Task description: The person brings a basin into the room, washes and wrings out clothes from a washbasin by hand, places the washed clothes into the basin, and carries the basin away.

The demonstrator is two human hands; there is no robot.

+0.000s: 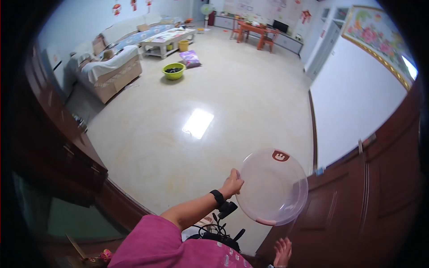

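My left hand [232, 184] grips the left rim of a clear plastic basin [263, 190], with the fingers closed around the edge. The basin is held up in front of me, tilted so that its round inside shows, and a red-brown label [280, 155] is on its upper side. Below the basin, at the bottom of the view, my right hand [282, 251] is apart from it, fingers spread and holding nothing. A black band [217, 197] is around my left wrist.
Brown door panels stand close on the right [344, 201] and left [58, 147]. Farther in, a green basin [173, 71] with dark contents sits beside a purple bag [190, 59]. Beyond are a sofa [111, 69], low table [167, 39], yellow bucket [183, 45] and orange table [251, 29].
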